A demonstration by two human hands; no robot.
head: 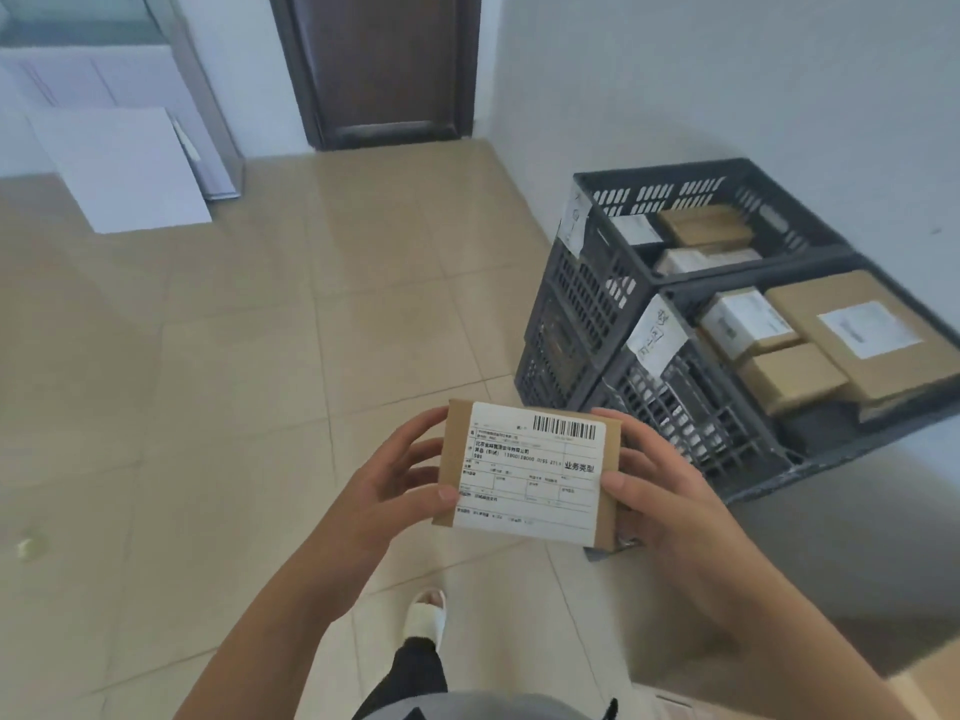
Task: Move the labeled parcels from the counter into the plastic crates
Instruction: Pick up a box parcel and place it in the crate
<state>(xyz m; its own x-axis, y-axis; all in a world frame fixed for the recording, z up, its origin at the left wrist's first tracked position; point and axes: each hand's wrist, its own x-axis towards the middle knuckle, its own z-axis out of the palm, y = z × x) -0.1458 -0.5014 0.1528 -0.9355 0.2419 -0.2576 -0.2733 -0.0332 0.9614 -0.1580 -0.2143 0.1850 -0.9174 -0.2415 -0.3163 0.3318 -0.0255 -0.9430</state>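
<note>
I hold a small brown cardboard parcel with a white barcode shipping label [527, 472] between both hands, my left hand [395, 480] gripping its left edge and my right hand [660, 491] curled round its right edge, label facing up at me above the beige tiled floor [208, 381]. To my right, against the wall, stand two dark grey slotted plastic crates [582, 304], touching, each holding several boxes

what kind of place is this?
Likely a small parcel sorting or mailroom space: two dark plastic crates of labeled boxes against the wall, both hands holding a labeled parcel, tiled floor.
</note>
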